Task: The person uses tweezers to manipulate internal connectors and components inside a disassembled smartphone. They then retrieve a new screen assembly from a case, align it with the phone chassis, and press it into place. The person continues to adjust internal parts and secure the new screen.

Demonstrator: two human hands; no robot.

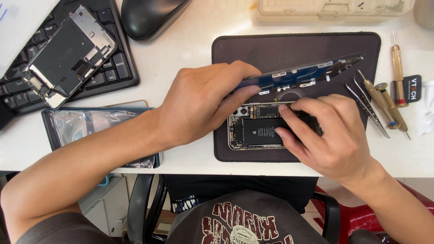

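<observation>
The opened phone (260, 129), a flat rectangle with a black battery, lies with its long axis left to right on a dark mat (316, 45) near the white table's (190, 49) front edge. The left hand (199, 101) pinches its tilted glossy screen (303, 72); the right hand (330, 135) presses fingertips inside. Metal screwdrivers (384, 97) lie rightward.

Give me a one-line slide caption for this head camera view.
Left hand tilts up a phone screen panel while right hand presses inside the opened phone on a dark mat.
</observation>
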